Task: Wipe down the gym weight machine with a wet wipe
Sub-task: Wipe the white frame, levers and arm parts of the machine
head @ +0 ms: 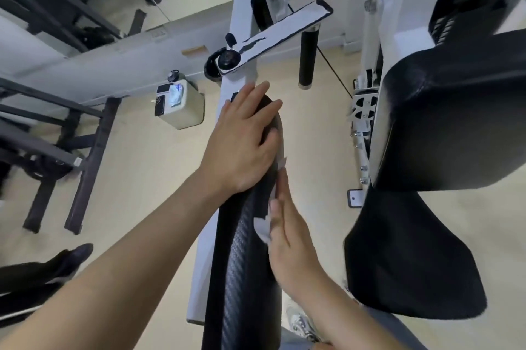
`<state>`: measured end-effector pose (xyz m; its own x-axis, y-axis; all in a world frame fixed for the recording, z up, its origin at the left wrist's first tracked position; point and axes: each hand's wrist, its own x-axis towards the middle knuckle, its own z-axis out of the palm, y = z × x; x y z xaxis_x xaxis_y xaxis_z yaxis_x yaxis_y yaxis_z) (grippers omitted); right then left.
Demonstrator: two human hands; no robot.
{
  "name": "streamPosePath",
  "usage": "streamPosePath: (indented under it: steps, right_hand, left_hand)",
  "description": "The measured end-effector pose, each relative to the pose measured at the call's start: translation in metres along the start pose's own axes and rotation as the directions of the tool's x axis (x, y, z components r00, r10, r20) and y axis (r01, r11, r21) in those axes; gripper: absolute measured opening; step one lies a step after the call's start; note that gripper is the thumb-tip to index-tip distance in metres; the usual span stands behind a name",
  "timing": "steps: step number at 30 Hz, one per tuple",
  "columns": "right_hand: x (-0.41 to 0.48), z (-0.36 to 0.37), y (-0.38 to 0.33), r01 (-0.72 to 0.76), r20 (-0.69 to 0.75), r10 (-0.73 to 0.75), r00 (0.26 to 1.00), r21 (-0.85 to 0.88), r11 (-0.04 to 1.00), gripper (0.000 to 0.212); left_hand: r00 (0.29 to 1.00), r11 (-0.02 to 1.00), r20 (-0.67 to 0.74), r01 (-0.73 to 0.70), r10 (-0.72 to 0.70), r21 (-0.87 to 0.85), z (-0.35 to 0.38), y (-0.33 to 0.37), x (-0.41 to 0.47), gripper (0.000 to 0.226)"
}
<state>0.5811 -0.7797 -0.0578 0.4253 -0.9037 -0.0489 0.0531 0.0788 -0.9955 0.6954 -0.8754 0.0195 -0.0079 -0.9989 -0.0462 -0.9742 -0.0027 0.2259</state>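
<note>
Left hand (pixel 242 144): we see it laid flat over the far, rounded end of the roller pad (pixel 242 264). The fingers are spread and nearly straight and grasp nothing, and the thumb lies on the pad's right edge.
Right hand (pixel 290 241): it is released, its straight fingers pressed side-on against the pad's right edge with the wet wipe (pixel 262 227) trapped beneath them.
Wet wipe: white and crumpled, it sits between the right hand and the pad's right edge. We see one flap beside the thumb and a smaller scrap past the fingertips, just below the left thumb.
Roller pad: black with a woven texture, it runs from the bottom edge of the view up to the left hand.
Weight machine (pixel 242 8): a white upright frame stands beyond the pad and carries a white lever arm (pixel 284 33) with a black grip (pixel 307 56) and a black knob (pixel 227 60).
Seat pad (pixel 412 264): black, to the right of the roller pad and well apart from it, with the back pad (pixel 455 121) above it.
Floor (pixel 142 193): beige. We note a pale box (pixel 185 113) near the frame's base and a dark rack (pixel 85 150) at the left.
</note>
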Motion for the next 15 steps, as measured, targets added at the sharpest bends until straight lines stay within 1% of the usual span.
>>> streamPosePath:
  steps: [1, 2, 3, 4, 6, 7, 8, 10, 12, 13, 15]
  right_hand:
    - [-0.012, 0.001, -0.006, 0.036, 0.003, -0.036, 0.999, -0.026, 0.999, 0.061]
    - [-0.006, 0.002, -0.014, 0.069, -0.012, -0.069, 0.998, -0.009, 0.998, 0.06]
    - [0.011, 0.003, -0.019, 0.094, -0.041, -0.092, 0.995, 0.037, 0.995, 0.059]
    - [0.034, 0.004, -0.021, 0.125, -0.049, -0.122, 0.991, 0.077, 0.989, 0.059]
    - [0.089, -0.001, -0.024, 0.008, -0.119, 0.014, 0.993, 0.184, 0.983, 0.061]
    - [0.107, -0.007, -0.022, -0.066, -0.146, 0.095, 0.985, 0.19, 0.98, 0.063]
    - [0.111, -0.009, -0.016, -0.107, -0.142, 0.137, 0.98, 0.198, 0.974, 0.06]
    - [0.085, -0.008, -0.001, -0.124, -0.129, 0.155, 0.979, 0.22, 0.968, 0.048]
    - [0.027, 0.001, -0.001, -0.14, -0.127, 0.152, 0.98, 0.1, 0.985, 0.053]
    - [-0.004, 0.007, -0.005, -0.111, -0.122, 0.116, 0.986, 0.046, 0.993, 0.054]
    - [-0.04, 0.019, -0.018, -0.005, -0.094, 0.003, 0.996, -0.019, 1.0, 0.056]
  left_hand:
    - [1.0, 1.0, -0.003, -0.004, 0.004, 0.004, 0.0, 0.0, 0.0, 0.057]
    - [1.0, 1.0, -0.01, -0.003, 0.003, -0.012, 0.001, 0.0, 0.0, 0.058]
    - [1.0, 0.998, -0.021, 0.008, -0.009, -0.059, 0.001, -0.001, 0.0, 0.06]
    - [0.998, 0.989, -0.037, 0.039, -0.045, -0.142, 0.002, -0.002, -0.001, 0.063]
    - [0.988, 0.938, -0.068, 0.107, -0.136, -0.329, 0.003, -0.004, -0.005, 0.064]
    - [0.986, 0.923, -0.076, 0.112, -0.15, -0.369, 0.004, -0.004, -0.011, 0.064]
    - [0.988, 0.926, -0.073, 0.101, -0.137, -0.364, 0.006, -0.004, -0.017, 0.063]
    - [0.996, 0.95, -0.055, 0.054, -0.075, -0.307, 0.01, -0.003, -0.031, 0.063]
    - [0.997, 0.956, -0.059, 0.032, -0.052, -0.29, 0.011, -0.002, -0.045, 0.062]
    - [0.997, 0.951, -0.065, 0.029, -0.052, -0.308, 0.011, -0.002, -0.053, 0.061]
    - [0.996, 0.92, -0.057, 0.039, -0.066, -0.391, 0.009, -0.003, -0.068, 0.057]
